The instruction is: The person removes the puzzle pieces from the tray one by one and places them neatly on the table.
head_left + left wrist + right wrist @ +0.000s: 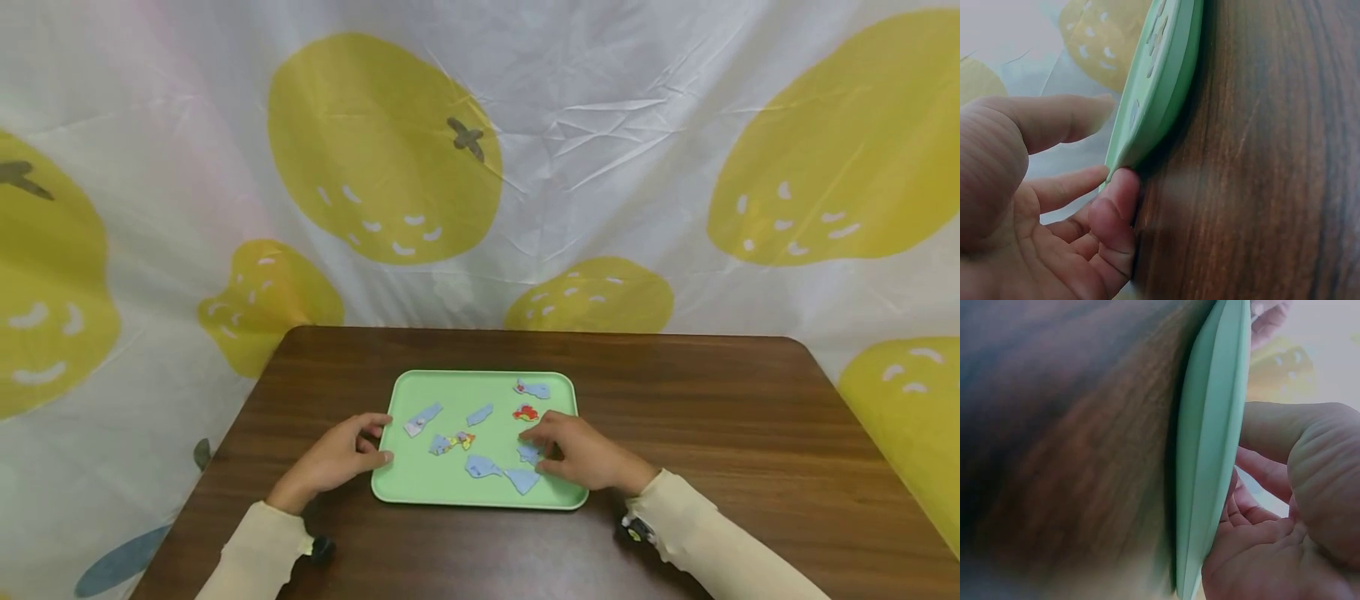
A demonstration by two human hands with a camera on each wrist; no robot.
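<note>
A light green tray (435,498) holds several flat, irregular light-blue pieces that look like puzzle pieces. My left hand (341,454) is at the tray's left edge, its fingertips against the rim; in the left wrist view the thumb (1060,122) stands apart from the other fingers. Over the tray's right side, my right hand (585,450) has thumb and fingers spread about a small blue piece (528,453), partly covered by them. Just below lie two blue pieces, a wider one (482,467) and a triangular one (522,480), nearly end to end.
Farther up the tray are a red piece (526,412), a blue piece with a red spot (534,389), a plain blue piece (480,414) and a long one (423,419). A blue-and-yellow pair (452,442) lies mid-left. Behind the brown table (697,400) hangs a fruit-patterned curtain (585,167).
</note>
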